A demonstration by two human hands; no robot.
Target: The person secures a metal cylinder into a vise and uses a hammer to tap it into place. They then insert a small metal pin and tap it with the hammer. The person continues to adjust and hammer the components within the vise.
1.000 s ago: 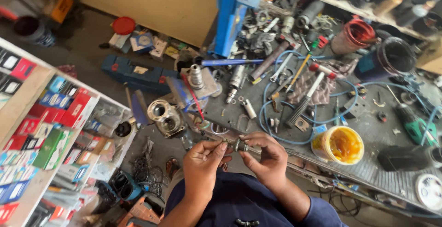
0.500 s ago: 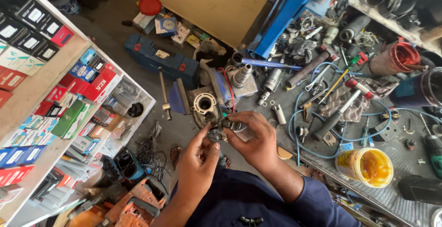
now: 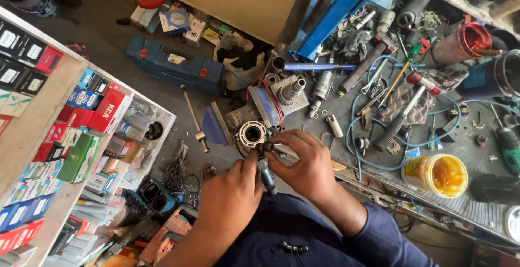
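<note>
Since a second ago the hands have moved from open air above the lap toward the bench edge, and the small part they turned between the fingertips now meets a round metal housing [image 3: 251, 134] at the centre of the frame; that suggests the work has passed from handling the loose piece to fitting or working it at the housing. Going left to right: shelves of coloured boxes [image 3: 59, 137] fill the left side, and a blue tool case [image 3: 176, 67] lies on the floor in the upper left-centre. The left hand [image 3: 230, 199] comes up from the lower middle, wrist bent, fingers closed round a dark-handled tool [image 3: 267, 176] whose tip points up at the housing. The right hand [image 3: 303, 161] arches over from the right, fingertips pinched on the small part at the housing's rim. Further right, a blue hose [image 3: 379, 101] loops across the cluttered bench [image 3: 476, 202], and an open yellow tub [image 3: 436, 175] stands in the lower right.
</note>
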